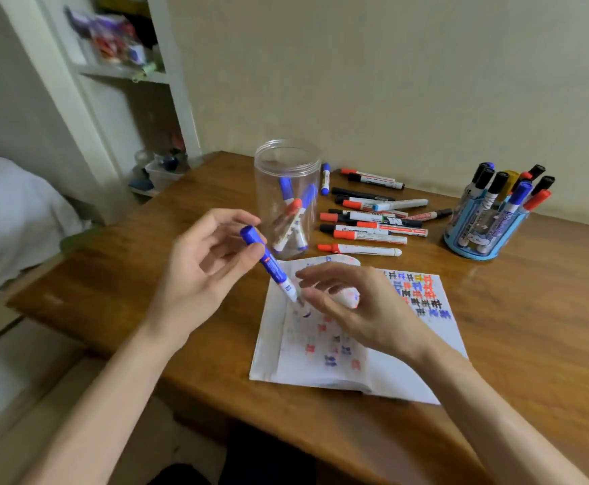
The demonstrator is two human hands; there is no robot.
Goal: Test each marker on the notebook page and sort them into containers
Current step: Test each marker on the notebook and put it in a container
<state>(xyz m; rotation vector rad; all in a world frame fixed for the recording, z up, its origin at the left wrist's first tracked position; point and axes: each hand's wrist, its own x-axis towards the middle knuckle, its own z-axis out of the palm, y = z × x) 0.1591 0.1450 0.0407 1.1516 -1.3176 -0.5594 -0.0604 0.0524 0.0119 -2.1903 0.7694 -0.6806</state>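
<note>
A person seated at a wooden table [531,309] holds a blue marker [274,269] in the left hand [198,274], thumb and fingers curled around its upper part just below the blue cap end, the barrel slanting down and to the right above an open notebook [321,365]. The right hand [359,309] hovers over the notebook with fingers loosely curved, its thumb tip right at the marker's lower end; whether it actually pinches the marker cannot be told. The notebook lies flat near the table's front edge, its right page carrying rows of test marks in black, red, blue and yellow, its left page showing fainter red and blue blotches. Behind the left hand stands a clear plastic jar [286,169] with several blue- and red-capped markers leaning inside. To the jar's right, a scatter of loose markers [370,225] with red, black and blue caps lies on the table, between the jar and a blue pen holder [485,239] packed with upright markers. At far left are a bed [6,211] with white bedding and a white shelf [125,73] holding blurred items.
</note>
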